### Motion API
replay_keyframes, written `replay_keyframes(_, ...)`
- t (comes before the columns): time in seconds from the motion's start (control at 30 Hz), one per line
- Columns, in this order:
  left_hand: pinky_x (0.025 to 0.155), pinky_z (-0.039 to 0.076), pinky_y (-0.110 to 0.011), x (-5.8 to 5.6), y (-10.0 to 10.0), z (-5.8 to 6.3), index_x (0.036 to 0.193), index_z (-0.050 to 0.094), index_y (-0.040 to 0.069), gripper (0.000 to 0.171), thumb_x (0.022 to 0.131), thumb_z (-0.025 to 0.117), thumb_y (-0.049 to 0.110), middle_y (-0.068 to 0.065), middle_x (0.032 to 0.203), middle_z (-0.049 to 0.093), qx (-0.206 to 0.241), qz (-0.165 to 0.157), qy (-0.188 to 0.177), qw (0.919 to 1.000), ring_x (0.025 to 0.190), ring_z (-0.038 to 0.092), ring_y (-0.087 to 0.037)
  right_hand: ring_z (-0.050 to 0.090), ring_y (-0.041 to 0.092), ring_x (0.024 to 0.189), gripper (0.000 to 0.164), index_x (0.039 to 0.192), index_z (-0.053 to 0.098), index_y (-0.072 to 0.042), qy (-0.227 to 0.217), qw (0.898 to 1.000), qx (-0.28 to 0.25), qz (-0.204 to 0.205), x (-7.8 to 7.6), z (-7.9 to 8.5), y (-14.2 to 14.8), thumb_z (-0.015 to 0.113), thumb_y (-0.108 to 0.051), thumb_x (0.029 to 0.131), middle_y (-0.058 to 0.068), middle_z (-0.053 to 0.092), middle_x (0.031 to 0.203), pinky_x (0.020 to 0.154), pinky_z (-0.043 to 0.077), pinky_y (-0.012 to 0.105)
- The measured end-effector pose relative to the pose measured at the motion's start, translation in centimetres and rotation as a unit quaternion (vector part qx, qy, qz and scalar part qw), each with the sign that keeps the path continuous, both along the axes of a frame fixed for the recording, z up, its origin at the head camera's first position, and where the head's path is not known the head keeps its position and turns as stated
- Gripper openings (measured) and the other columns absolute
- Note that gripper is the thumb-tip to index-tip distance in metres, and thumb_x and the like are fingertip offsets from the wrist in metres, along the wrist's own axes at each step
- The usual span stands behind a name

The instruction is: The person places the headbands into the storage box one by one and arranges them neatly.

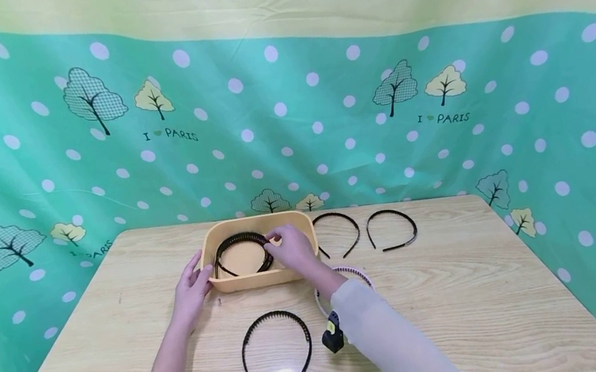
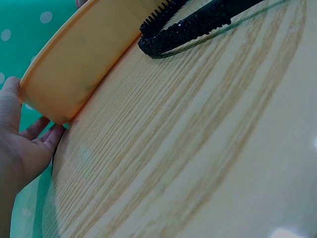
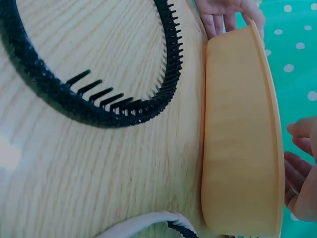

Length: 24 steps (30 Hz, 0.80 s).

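A light orange plastic bin (image 1: 266, 278) stands on the table with several black toothed headbands (image 1: 240, 239) nested inside. My left hand (image 1: 191, 285) grips the bin's left end, thumb at the rim and fingers along the outer wall, as the left wrist view shows too. Over the bin's right half, my right hand (image 1: 291, 247) reaches in, its thumb and finger pinching the right side of a black headband there. In the right wrist view the bin wall hides what these fingertips touch. Closer to me lies a separate black toothed headband (image 1: 273, 314), ends pointing toward me.
A white headband (image 1: 360, 272) lies under my right forearm, partly covered. Right of the bin are two more black headbands, one beside it (image 1: 333, 213) and one farther right (image 1: 413, 225). A green dotted cloth (image 1: 246, 155) hangs behind the wooden table (image 1: 466, 289).
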State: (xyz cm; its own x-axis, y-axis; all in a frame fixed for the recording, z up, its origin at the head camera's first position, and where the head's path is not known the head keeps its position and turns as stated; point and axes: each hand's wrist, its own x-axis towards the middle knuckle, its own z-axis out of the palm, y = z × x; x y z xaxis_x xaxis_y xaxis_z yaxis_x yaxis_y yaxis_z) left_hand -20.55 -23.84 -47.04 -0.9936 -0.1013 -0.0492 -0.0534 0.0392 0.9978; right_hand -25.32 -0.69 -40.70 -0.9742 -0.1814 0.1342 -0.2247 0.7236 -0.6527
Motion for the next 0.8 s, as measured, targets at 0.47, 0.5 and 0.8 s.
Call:
replay_keyframes(0.47, 0.092, 0.049, -0.015, -0.1, -0.2, -0.3, 0.150, 0.019, 0.022, 0.062, 0.097, 0.049, 0.035, -0.023, 0.148, 0.032, -0.010, 0.008, 0.000, 0.9999, 0.126, 0.046, -0.027, 0.058, 0.018, 0.092, 0.025, 0.105, 0.068, -0.009, 0.015, 0.998, -0.055, 0.022, -0.5, 0.5, 1.1, 0.068, -0.023, 0.084, 0.006, 0.066, 0.100, 0.074, 0.052, 0.025)
replay_keyframes(0.5, 0.092, 0.049, -0.015, -0.2, -0.2, -0.3, 0.150, 0.019, 0.023, 0.062, 0.097, 0.048, 0.035, -0.023, 0.148, 0.032, -0.010, 0.008, 0.001, 0.9999, 0.126, 0.046, -0.027, 0.058, 0.019, 0.092, 0.025, 0.105, 0.068, -0.009, 0.016, 0.998, -0.056, 0.022, -0.6, 0.5, 1.2, 0.068, -0.023, 0.084, 0.006, 0.066, 0.100, 0.075, 0.052, 0.025)
replay_keyframes(0.8, 0.090, 0.050, -0.013, -0.1, -0.1, -0.4, 0.150, 0.020, 0.022, 0.063, 0.097, 0.049, 0.036, -0.023, 0.148, 0.032, -0.002, 0.007, -0.001, 1.0000, 0.118, 0.052, -0.015, 0.061, 0.020, 0.095, 0.026, 0.106, 0.069, -0.011, 0.031, 0.999, -0.029, 0.007, -0.9, 0.9, 2.2, 0.067, -0.027, 0.086, 0.006, 0.067, 0.105, 0.077, 0.054, 0.030)
